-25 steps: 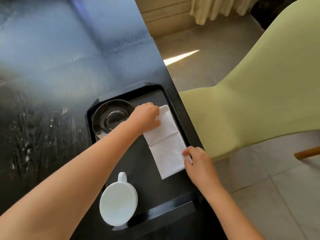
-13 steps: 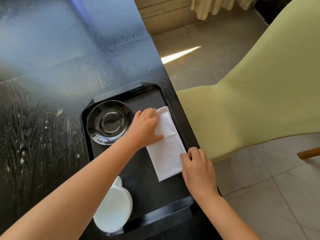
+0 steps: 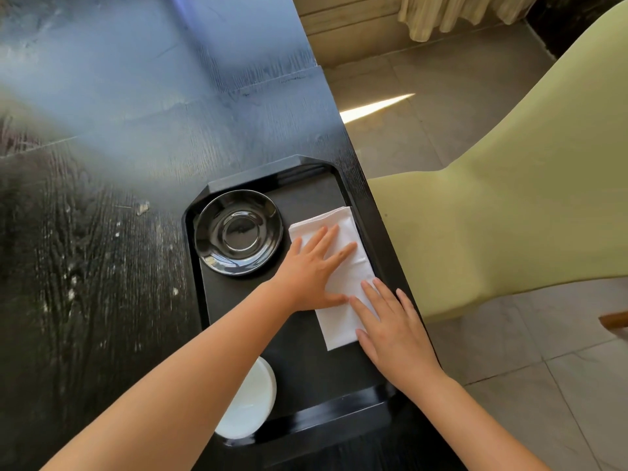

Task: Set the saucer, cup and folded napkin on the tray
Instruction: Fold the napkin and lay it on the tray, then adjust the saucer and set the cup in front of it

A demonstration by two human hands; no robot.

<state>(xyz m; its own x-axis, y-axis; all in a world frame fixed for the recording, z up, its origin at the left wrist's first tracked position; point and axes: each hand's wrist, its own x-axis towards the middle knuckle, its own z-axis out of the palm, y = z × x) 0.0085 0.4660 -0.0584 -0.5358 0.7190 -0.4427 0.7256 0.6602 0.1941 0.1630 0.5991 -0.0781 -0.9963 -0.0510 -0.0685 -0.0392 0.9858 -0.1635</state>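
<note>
Both hands are down flat on the folded white napkin (image 3: 343, 273), which lies on the right side of the black tray (image 3: 306, 362), running lengthwise along the tray's right rim. The left hand (image 3: 314, 270) has its fingers spread and its palm pressed on the napkin's left edge and middle, gripping nothing. The right hand (image 3: 394, 329) is flat as well, fingers extended, covering the napkin's near right part and reaching over the tray's right rim; it too is unclenched and holds nothing. The thumbs of the two hands nearly meet on the napkin.

Just left of the napkin, in the tray's far left corner, sits the glossy black saucer (image 3: 238, 232), upright and bare. It lies close to the napkin's far left corner, whether touching I cannot tell.

At the tray's near left corner there is the white cup (image 3: 253, 406), largely hidden under the left forearm; only a rounded white part shows, so I cannot tell how it stands.

The tray rests at the right edge of the dark wooden table (image 3: 102, 266). Beyond that edge, a pale green chair (image 3: 492, 215) stands on the tiled floor (image 3: 543, 385).
</note>
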